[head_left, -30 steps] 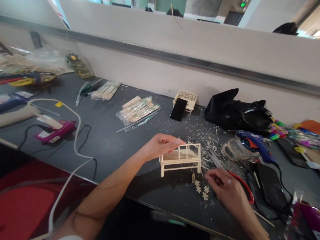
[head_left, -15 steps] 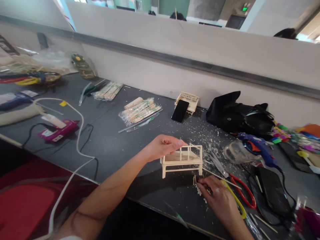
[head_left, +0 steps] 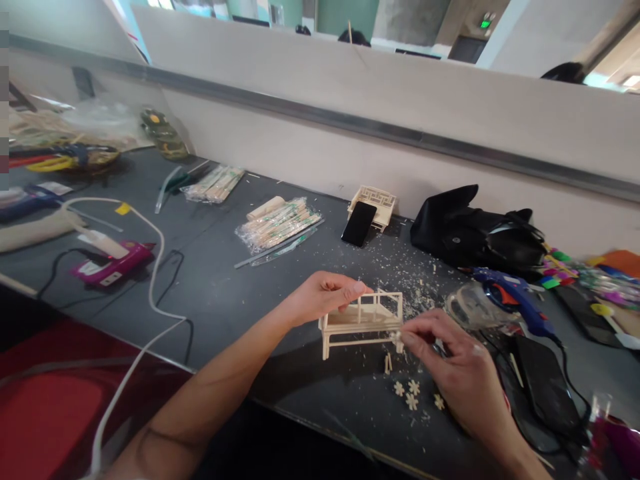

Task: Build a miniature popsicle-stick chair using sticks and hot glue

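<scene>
My left hand point(head_left: 330, 295) is closed on the back rail of a miniature wooden bench point(head_left: 363, 327), built of thin pale sticks and standing on the table. My right hand point(head_left: 453, 363) pinches a small pale wooden piece point(head_left: 395, 337) by the bench's front right leg. Its exact shape is partly hidden by the fingertips, and I cannot tell whether it touches the leg. Below lie several flower-shaped wooden pieces point(head_left: 411, 401) and two short sticks point(head_left: 388, 363).
A blue glue gun point(head_left: 520, 297) rests near a clear plastic container point(head_left: 473, 303) at right. Behind are a black bag point(head_left: 477, 230), a phone point(head_left: 359, 223) leaning on another miniature wooden bench point(head_left: 383, 200), and bagged sticks point(head_left: 283, 223). A white cable point(head_left: 163, 267) crosses the left side.
My right hand has risen from the tabletop beside the scissors to the bench's front right leg, carrying a small piece. The flower-shaped pieces are now uncovered. My left hand stays on the bench.
</scene>
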### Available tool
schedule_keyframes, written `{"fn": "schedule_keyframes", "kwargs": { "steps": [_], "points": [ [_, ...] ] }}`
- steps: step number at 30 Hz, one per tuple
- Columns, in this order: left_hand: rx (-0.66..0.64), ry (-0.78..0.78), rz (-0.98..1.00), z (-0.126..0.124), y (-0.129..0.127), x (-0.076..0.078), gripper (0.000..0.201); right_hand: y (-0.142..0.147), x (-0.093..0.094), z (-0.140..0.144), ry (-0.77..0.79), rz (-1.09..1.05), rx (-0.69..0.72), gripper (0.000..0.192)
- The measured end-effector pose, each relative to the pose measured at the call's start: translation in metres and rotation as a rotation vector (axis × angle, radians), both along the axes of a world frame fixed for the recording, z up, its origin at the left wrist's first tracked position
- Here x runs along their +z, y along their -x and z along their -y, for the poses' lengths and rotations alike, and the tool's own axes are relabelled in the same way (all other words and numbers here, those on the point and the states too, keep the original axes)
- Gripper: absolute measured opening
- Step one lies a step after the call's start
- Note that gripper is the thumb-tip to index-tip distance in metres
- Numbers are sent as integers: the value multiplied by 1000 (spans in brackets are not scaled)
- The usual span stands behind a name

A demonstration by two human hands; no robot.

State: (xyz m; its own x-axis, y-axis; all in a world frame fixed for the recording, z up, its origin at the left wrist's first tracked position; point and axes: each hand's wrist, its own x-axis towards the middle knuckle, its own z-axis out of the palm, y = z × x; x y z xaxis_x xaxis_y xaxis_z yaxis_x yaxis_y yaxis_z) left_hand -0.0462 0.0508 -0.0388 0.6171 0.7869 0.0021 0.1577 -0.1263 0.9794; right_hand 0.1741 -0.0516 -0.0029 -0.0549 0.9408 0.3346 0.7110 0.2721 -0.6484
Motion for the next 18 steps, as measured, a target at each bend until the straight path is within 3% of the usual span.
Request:
{"fn": "schedule_keyframes", "kwargs": {
  "steps": [5,18],
  "points": [
    [19,-14,-8,0,-1,0,57,21,-9,-16,-139,49,33,15],
    [9,-21,-3,0,-1,-2,53,26,-24,-25,-201,135,60,18]
  ]
}}
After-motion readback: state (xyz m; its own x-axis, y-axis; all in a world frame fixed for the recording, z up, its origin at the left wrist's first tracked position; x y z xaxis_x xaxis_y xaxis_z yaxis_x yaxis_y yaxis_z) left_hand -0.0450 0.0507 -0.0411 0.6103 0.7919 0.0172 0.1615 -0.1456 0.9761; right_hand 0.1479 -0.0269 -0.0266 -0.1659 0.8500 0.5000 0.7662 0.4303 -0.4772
